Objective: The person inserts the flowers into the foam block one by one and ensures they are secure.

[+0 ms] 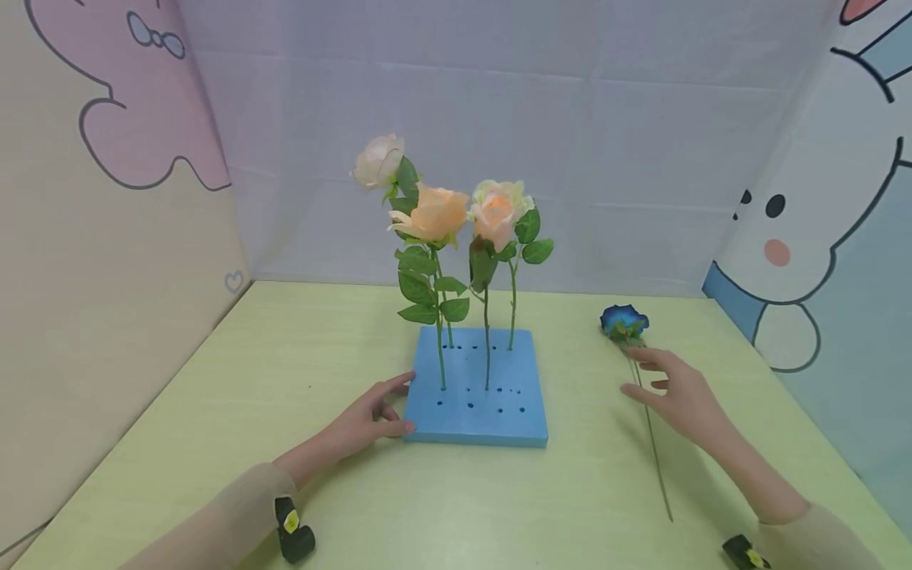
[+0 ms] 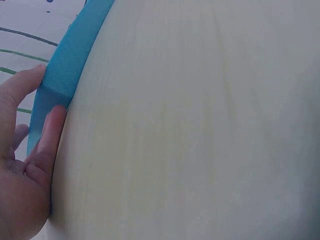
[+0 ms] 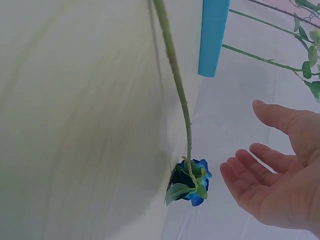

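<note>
A blue foam block (image 1: 470,408) with several holes lies mid-table, and three roses stand in it: a pale one (image 1: 378,159), a peach one (image 1: 431,212) and a pink-cream one (image 1: 496,208). My left hand (image 1: 388,405) rests against the block's left edge with straight fingers. In the left wrist view its thumb lies on the top edge of the foam block (image 2: 75,55) and a finger lies along the side. A blue rose (image 1: 623,321) lies flat on the table at the right, its stem (image 1: 651,443) running toward me. My right hand (image 1: 659,381) hovers open just over the stem, holding nothing. The right wrist view shows the blue rose (image 3: 192,182) beside the open right hand (image 3: 272,175).
The pale green table (image 1: 285,372) is boxed in by a cartoon-printed panel at the left (image 1: 107,237), a white backdrop behind, and a rabbit-printed panel at the right (image 1: 819,237). A black band sits on each wrist (image 1: 292,529).
</note>
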The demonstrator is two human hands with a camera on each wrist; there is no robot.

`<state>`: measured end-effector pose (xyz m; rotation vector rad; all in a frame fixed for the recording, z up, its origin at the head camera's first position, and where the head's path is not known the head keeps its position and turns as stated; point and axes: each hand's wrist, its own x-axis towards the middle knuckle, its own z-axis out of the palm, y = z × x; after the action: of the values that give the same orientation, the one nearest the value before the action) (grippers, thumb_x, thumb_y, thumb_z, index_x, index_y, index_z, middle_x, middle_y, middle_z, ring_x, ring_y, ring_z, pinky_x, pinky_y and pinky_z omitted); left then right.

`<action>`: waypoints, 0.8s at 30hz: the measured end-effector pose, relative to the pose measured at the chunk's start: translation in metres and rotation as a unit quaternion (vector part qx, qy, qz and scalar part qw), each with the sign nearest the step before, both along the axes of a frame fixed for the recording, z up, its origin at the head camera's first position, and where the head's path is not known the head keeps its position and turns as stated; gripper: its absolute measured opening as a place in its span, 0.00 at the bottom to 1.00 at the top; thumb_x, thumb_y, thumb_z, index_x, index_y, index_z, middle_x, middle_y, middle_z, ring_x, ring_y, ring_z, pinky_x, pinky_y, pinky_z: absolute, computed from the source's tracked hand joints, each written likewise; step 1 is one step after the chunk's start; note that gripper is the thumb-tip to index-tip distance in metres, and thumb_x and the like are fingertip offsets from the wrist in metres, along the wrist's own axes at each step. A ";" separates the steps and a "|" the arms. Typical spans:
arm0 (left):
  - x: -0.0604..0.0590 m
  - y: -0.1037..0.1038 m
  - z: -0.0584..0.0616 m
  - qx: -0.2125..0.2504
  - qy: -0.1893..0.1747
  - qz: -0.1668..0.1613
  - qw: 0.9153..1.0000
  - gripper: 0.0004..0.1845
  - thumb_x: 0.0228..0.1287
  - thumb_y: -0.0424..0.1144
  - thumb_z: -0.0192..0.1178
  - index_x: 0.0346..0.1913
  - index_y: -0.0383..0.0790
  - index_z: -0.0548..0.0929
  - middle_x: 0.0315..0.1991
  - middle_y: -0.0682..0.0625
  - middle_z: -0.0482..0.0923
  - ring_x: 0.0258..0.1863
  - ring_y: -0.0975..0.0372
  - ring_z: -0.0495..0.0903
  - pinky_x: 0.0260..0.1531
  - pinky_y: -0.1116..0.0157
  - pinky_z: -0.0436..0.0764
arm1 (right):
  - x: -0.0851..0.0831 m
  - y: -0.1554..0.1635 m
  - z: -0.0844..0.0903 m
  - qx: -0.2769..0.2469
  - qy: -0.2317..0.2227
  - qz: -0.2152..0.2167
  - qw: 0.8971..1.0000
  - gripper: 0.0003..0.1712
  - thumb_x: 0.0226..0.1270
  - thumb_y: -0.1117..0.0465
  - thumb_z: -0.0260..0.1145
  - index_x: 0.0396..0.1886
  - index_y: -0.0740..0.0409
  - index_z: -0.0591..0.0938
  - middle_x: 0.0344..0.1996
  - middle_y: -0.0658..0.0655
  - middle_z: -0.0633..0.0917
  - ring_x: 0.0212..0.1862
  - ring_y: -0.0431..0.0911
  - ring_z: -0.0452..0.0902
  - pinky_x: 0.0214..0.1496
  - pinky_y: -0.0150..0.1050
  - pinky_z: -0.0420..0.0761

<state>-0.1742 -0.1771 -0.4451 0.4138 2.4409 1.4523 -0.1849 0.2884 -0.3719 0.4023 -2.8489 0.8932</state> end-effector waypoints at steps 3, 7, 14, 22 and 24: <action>0.000 0.000 0.001 0.004 0.003 -0.002 1.000 0.45 0.62 0.43 0.68 0.78 0.49 0.56 0.71 0.36 0.63 0.38 0.62 0.80 0.39 0.68 0.76 | 0.000 0.004 -0.003 -0.008 -0.026 0.000 1.000 0.35 0.66 0.56 0.69 0.68 0.67 0.69 0.64 0.72 0.74 0.62 0.66 0.73 0.56 0.56 0.80; 0.000 0.001 0.001 0.008 -0.002 0.004 1.000 0.45 0.61 0.43 0.69 0.78 0.50 0.57 0.71 0.37 0.63 0.38 0.62 0.80 0.39 0.69 0.75 | 0.000 0.009 -0.007 -0.018 -0.041 0.005 0.999 0.36 0.66 0.56 0.69 0.68 0.68 0.68 0.65 0.73 0.72 0.62 0.68 0.72 0.57 0.57 0.79; 0.002 0.000 0.001 0.001 0.005 -0.001 1.000 0.44 0.62 0.43 0.68 0.78 0.50 0.57 0.71 0.37 0.63 0.38 0.62 0.80 0.38 0.69 0.75 | 0.000 0.013 -0.014 -0.037 -0.079 0.015 0.996 0.40 0.66 0.55 0.69 0.71 0.68 0.64 0.67 0.74 0.69 0.64 0.70 0.69 0.59 0.60 0.76; 0.003 0.000 0.003 0.005 0.005 -0.002 1.000 0.44 0.63 0.43 0.68 0.78 0.49 0.56 0.71 0.37 0.63 0.38 0.63 0.80 0.39 0.69 0.75 | -0.003 0.017 -0.020 -0.046 -0.104 0.026 0.993 0.44 0.65 0.55 0.70 0.72 0.70 0.61 0.68 0.78 0.66 0.64 0.73 0.67 0.59 0.61 0.76; 0.003 0.000 0.003 0.005 0.009 -0.005 1.000 0.44 0.63 0.43 0.67 0.78 0.49 0.56 0.71 0.36 0.63 0.39 0.62 0.80 0.39 0.69 0.75 | -0.004 0.019 -0.021 -0.046 -0.108 0.027 0.993 0.44 0.64 0.56 0.70 0.72 0.71 0.61 0.67 0.79 0.66 0.64 0.74 0.68 0.58 0.61 0.77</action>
<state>-0.1710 -0.1770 -0.4421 0.4432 2.4419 1.4633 -0.1884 0.3076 -0.3933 0.3962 -2.9863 1.1383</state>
